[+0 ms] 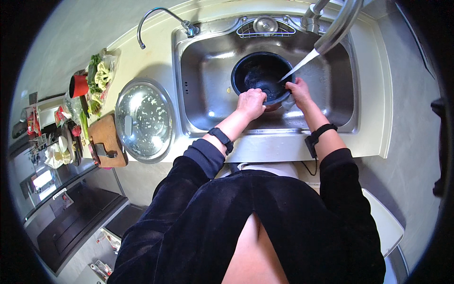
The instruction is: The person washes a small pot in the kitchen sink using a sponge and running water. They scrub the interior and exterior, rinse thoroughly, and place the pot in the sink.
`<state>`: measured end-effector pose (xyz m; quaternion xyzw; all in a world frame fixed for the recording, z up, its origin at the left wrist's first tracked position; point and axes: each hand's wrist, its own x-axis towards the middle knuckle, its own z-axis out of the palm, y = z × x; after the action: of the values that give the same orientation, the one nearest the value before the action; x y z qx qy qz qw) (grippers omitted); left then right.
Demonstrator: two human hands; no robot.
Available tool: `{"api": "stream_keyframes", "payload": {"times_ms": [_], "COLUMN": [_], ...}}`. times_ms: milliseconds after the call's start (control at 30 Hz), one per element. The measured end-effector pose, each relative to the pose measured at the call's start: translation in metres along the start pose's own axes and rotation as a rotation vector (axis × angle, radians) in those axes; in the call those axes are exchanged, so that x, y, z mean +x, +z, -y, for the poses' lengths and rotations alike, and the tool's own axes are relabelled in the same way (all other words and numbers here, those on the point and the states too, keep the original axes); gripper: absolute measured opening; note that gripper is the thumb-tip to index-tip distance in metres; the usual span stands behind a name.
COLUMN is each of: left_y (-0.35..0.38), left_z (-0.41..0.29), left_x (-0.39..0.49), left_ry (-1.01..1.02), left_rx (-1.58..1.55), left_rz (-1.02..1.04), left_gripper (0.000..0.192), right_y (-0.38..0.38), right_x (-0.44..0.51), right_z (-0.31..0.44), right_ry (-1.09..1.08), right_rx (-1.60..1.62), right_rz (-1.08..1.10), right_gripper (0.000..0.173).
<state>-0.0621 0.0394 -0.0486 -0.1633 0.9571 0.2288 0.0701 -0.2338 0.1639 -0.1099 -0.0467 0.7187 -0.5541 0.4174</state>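
Observation:
A round dark pot [262, 72] is in the stainless steel sink [212, 71], under a stream of water [301, 64] that runs from the faucet [330, 37] into it. My left hand [251, 102] is at the pot's near rim, its fingers bent over the edge and partly hidden inside. At the right side of the rim, my right hand [299, 91] grips the pot, thumb on the edge. What the left fingers touch inside is hard to tell. The lower outside of the pot looks reddish.
Left of the sink lies a large steel lid [145, 120]. Beyond it are a wooden cutting board [108, 142] with a cleaver [103, 150], cauliflower [103, 75] and a red container [78, 86]. A thin curved tap [159, 10] and a wire rack [248, 32] stand at the sink's back.

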Motion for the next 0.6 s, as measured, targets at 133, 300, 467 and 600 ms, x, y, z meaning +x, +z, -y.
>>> {"api": "stream_keyframes", "payload": {"times_ms": [133,300,467,600], "left_y": [0.008,0.018,0.015,-0.005], "left_z": [0.002,0.004,-0.010,-0.025], "left_x": [-0.004,-0.010,0.020,0.059], "left_ry": [-0.069,-0.133,-0.534,-0.675], "left_rx": [-0.059,-0.219,-1.210,-2.187], "left_rz": [0.034,0.170,0.085,0.033], "left_gripper": [0.019,0.025,0.050,0.051], "right_y": [-0.010,-0.020,0.000,0.044], "right_x": [-0.003,-0.019,-0.036,-0.056], "right_z": [0.011,0.046,0.098,0.115], "right_ry": [0.018,-0.306,0.069,-0.026], "right_rx": [-0.315,-0.713,0.508,0.623], "right_rz": [0.023,-0.209,0.084,-0.031], "right_gripper": [0.032,0.045,0.019,0.019]}}
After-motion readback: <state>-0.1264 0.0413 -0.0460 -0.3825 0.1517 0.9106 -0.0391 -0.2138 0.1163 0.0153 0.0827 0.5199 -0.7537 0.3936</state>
